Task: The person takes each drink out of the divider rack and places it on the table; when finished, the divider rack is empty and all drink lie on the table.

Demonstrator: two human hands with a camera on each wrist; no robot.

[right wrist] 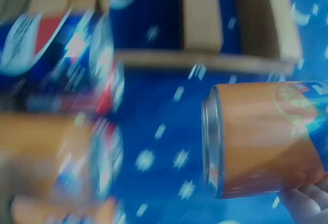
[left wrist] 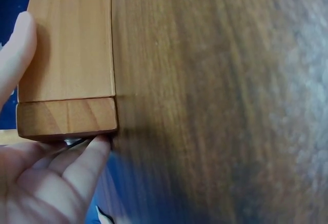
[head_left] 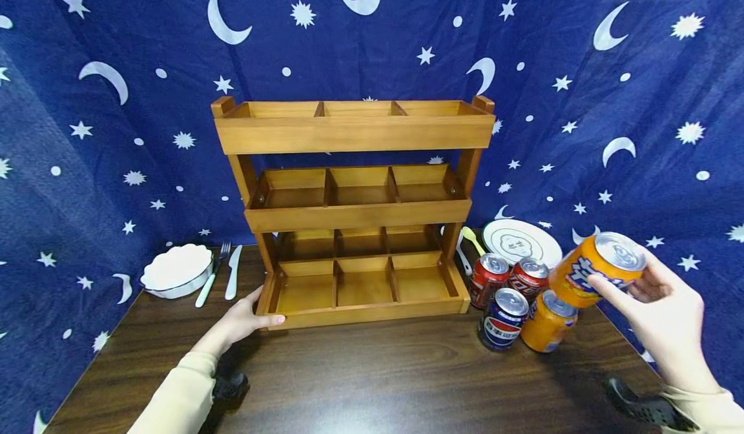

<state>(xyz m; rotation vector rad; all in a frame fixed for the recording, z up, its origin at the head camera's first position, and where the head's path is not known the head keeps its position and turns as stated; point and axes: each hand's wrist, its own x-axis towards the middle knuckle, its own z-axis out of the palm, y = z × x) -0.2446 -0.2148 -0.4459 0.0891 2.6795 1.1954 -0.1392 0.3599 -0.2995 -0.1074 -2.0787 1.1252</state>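
My right hand [head_left: 668, 305] grips an orange soda can [head_left: 599, 269], raised and tilted over the other cans at the right. The right wrist view shows this orange can [right wrist: 266, 137] with its metal rim facing left and fingers under it. Below it stand another orange can [head_left: 547, 324], a dark blue Pepsi can [head_left: 503, 321] and two red cans [head_left: 487, 282]. At the left, my left hand [head_left: 247, 318] holds the lower front corner of a wooden three-tier rack [head_left: 360, 217]. Thumb and fingers lie on either side of the rack's end board [left wrist: 66, 116] in the left wrist view.
Left of the rack are a white scalloped dish [head_left: 177, 271], a fork [head_left: 214, 276] and a knife [head_left: 233, 272]. Behind the cans, a white plate [head_left: 543, 243] leans by a yellow-green spoon [head_left: 473, 240]. A blue star-patterned cloth [head_left: 360, 46] hangs behind the dark wooden table [head_left: 360, 376].
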